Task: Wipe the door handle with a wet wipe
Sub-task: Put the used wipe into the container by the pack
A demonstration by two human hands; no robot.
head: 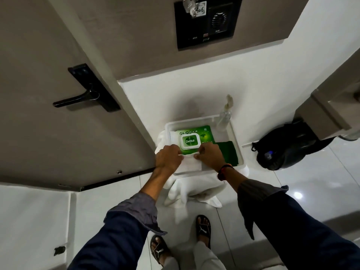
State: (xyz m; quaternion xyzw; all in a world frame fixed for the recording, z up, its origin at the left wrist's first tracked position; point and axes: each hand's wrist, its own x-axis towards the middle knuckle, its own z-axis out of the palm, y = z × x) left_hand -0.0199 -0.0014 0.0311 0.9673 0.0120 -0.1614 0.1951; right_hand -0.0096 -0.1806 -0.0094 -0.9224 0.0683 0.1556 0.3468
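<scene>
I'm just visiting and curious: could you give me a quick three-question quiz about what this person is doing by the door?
1. True or false: the black door handle is being wiped at this moment.
2. The left hand and right hand hold a white wet wipe between them, over which thing? A) the white tray B) the black bag C) the wall panel
3. Fill in: the brand name on the lid of the green wipes pack reads ____.

Key: 1 false, both hands are at the tray, apart from the handle; 2 A; 3 Dettol.
</scene>
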